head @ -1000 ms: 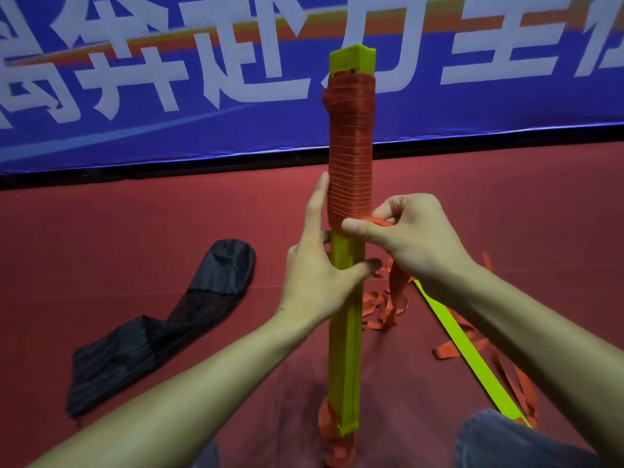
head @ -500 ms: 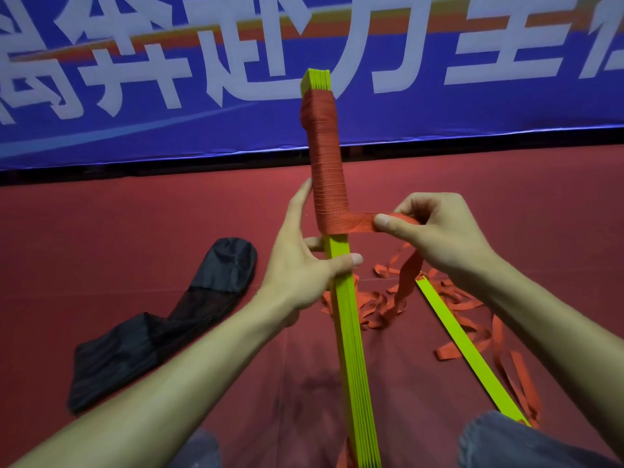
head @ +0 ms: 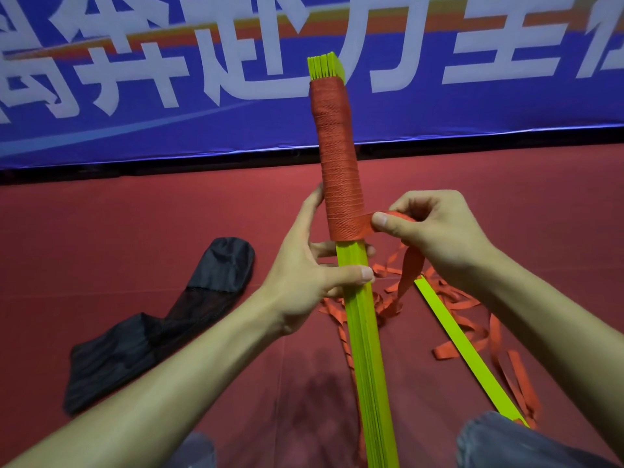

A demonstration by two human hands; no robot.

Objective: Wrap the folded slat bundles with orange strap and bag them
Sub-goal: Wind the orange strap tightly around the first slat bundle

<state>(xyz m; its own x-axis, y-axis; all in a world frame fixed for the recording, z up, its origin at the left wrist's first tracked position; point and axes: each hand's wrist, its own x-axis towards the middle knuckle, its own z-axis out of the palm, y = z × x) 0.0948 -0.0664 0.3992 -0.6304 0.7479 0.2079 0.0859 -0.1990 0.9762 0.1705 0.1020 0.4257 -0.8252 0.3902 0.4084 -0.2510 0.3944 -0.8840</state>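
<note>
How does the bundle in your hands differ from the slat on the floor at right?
The slat bundle stands near upright, gripped by the left hand; the loose slat lies flat on the floor. The bundle is a thick stack, its top wrapped in orange strap; the loose slat is thin and bare. Both are yellow-green.

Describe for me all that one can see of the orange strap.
The orange strap is a flat woven band with a mesh texture. It is wound in tight overlapping turns round the upper part of the yellow-green slat bundle, leaving the top tips bare. From the lowest turn it runs taut to the right hand, which pinches it. Below that hand it hangs down to loose coils on the red floor. The left hand grips the bundle just below the wrap.
</note>
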